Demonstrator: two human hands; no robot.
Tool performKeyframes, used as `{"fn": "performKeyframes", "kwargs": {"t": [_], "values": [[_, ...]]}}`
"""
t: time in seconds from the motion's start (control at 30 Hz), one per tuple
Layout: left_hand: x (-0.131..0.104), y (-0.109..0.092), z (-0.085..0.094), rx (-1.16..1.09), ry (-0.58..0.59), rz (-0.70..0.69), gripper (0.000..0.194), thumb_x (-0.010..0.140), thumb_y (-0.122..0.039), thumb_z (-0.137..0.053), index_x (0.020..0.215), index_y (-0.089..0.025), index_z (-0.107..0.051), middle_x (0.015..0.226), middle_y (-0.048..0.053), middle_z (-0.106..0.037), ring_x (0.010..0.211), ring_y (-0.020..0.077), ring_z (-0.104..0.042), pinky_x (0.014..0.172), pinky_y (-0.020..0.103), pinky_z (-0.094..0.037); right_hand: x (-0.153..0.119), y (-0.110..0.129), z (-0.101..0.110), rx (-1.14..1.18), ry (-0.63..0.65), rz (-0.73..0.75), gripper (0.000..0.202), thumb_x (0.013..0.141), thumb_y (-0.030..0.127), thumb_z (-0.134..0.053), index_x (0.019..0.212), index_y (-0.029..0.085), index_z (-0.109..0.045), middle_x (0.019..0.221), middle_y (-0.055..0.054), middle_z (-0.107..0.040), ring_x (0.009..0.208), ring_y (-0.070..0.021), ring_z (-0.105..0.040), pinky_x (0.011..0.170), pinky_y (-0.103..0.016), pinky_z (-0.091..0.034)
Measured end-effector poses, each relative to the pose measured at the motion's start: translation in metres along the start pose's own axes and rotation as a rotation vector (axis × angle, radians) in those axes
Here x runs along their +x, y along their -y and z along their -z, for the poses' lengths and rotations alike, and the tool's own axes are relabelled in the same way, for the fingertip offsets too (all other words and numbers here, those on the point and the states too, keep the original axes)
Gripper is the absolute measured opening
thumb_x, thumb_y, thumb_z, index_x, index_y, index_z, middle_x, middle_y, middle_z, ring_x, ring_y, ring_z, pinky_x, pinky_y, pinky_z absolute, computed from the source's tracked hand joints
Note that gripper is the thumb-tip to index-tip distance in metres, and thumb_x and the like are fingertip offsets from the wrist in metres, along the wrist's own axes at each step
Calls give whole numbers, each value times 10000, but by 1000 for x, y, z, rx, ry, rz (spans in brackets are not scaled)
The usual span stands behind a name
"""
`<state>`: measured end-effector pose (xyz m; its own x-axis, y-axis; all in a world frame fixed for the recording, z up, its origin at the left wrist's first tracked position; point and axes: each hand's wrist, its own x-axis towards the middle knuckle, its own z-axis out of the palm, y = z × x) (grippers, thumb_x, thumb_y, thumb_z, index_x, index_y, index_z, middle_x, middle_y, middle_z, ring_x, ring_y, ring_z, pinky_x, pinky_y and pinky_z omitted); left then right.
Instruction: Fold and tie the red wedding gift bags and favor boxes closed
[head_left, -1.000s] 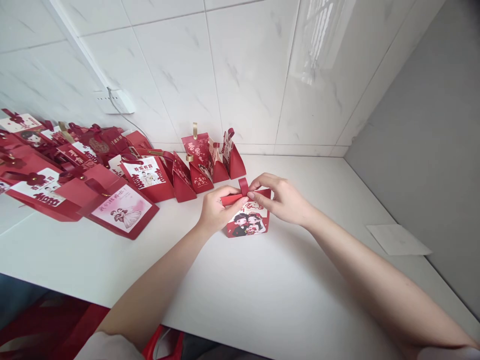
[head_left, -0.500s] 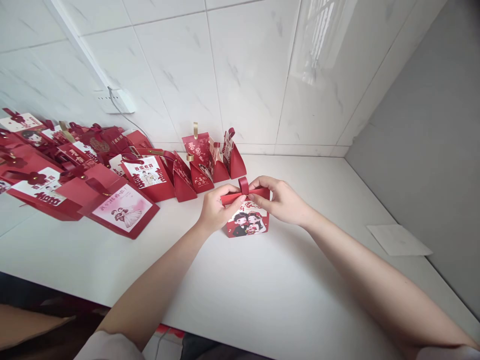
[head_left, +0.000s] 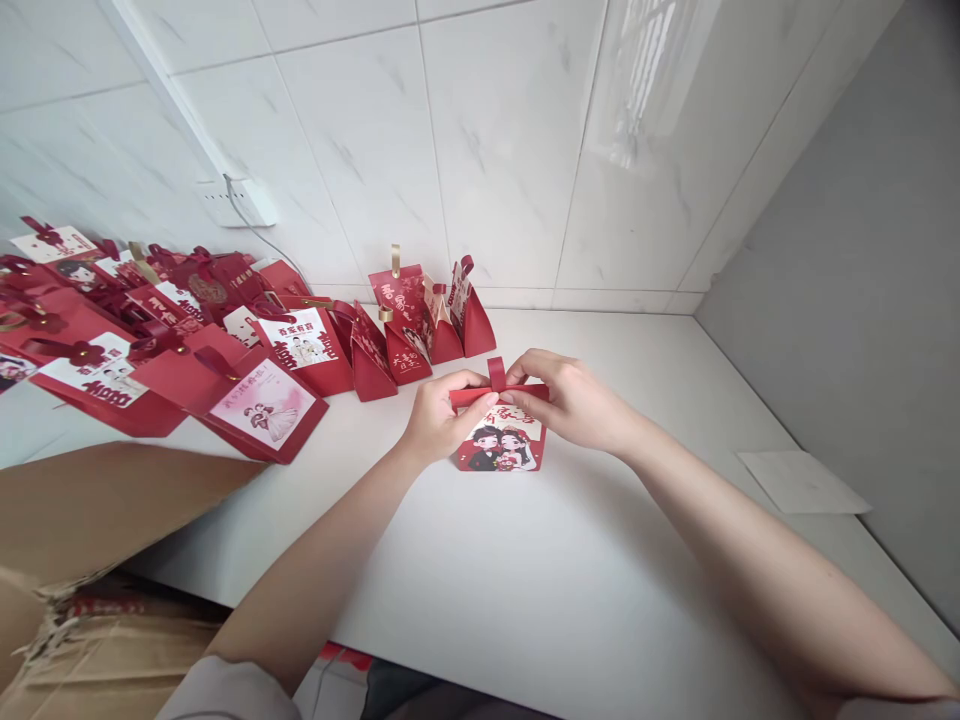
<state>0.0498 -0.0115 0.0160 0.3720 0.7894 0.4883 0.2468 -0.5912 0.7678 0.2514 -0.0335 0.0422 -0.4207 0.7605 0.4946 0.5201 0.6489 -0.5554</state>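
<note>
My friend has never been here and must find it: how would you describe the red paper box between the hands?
On the white table, right of the crowded red paper gift boxes, find the person's bare left hand and right hand. Between them is a red paper box with a dark red ribbon loop and a printed cartoon couple; unlike its neighbours, it is held.

Head view, forward-down over tabletop [head_left: 555, 570]

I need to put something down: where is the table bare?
Bare table lies between the forearms, nearer than the held box, and between the right hand and the white sheet. The left is crowded with red boxes and cardboard.
</note>
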Motion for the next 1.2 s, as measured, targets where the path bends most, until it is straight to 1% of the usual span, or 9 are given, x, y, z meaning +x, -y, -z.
{"fn": "performKeyframes", "kwargs": {"t": [0.4, 0.57, 0.67, 0.77, 0.87, 0.97, 1.07, 1.17, 1.2], "values": [[3, 4, 9, -105, 124, 81, 204, 852, -352, -621, 897, -160, -672, 847, 53, -687, 780, 182, -648, 685, 270, -510, -2, -3, 6, 40, 107, 9, 108, 919, 173, -461, 930, 203, -564, 871, -34, -620, 668, -150, -532, 606, -282, -410], [3, -1, 6, -177, 124, 74, 321, 779, -336, -708, 1043, -166, -644, 1040, 87, -693, 962, 231, -657, 830, 320, -527, -3, 1, 8, 305, 81, -50, 333, 871, 122, -479, 1179, 247, -494, 1132, -49, -611, 1008, -199, -594, 725, -309, -501], [2, -4, -3, -139, 22, 148, 312, 704, -346, -778, 944, -168, -686, 926, 57, -716, 866, 217, -673, 766, 299, -534, -2, 5, 4, 490, 24, -81, 442, 891, 192, -531, 1311, 275, -420, 1200, -56, -598, 1098, -213, -583, 788, -337, -529], [0, -5, -10, -78, -53, 224, 241, 691, -365, -782, 808, -164, -718, 783, 34, -710, 755, 199, -667, 681, 284, -523, -1, 7, -3, 554, -67, -110, 403, 881, 292, -616, 1260, 248, -485, 1065, -51, -656, 989, -207, -627, 773, -337, -538], [-2, -4, -12, -59, -68, 243, 205, 692, -342, -777, 785, -166, -731, 776, 30, -715, 739, 193, -663, 669, 279, -516, 0, 6, -9, 531, -148, -112, 283, 884, 308, -625, 1145, 214, -569, 925, -38, -687, 869, -185, -642, 772, -334, -529], [-1, -3, -11, -61, -69, 245, 197, 688, -324, -776, 793, -163, -735, 791, 31, -724, 747, 191, -666, 669, 272, -516, 2, 2, -10, 526, -241, -97, 269, 894, 292, -614, 1143, 210, -554, 850, -19, -683, 781, -164, -638, 776, -335, -513], [0, -1, -12, -73, -80, 231, 206, 689, -342, -777, 762, -156, -726, 760, 28, -721, 728, 184, -666, 654, 264, -516, 3, 0, -8, 531, -308, -100, 268, 891, 268, -610, 1142, 221, -533, 816, -7, -663, 783, -170, -637, 752, -327, -507], [0, 2, -13, -65, -96, 211, 210, 688, -351, -780, 742, -157, -722, 736, 20, -712, 706, 174, -660, 639, 258, -514, 2, 2, -4, 421, -288, -29, 105, 890, 183, -552, 961, 220, -621, 921, -29, -656, 902, -183, -630, 834, -342, -490], [0, 3, -14, -63, -98, 206, 205, 688, -347, -781, 747, -159, -723, 736, 17, -711, 706, 171, -659, 640, 254, -514, 1, 4, -3, 372, -268, -6, 143, 883, 144, -521, 892, 218, -643, 997, -37, -651, 956, -189, -622, 870, -351, -478]]}}
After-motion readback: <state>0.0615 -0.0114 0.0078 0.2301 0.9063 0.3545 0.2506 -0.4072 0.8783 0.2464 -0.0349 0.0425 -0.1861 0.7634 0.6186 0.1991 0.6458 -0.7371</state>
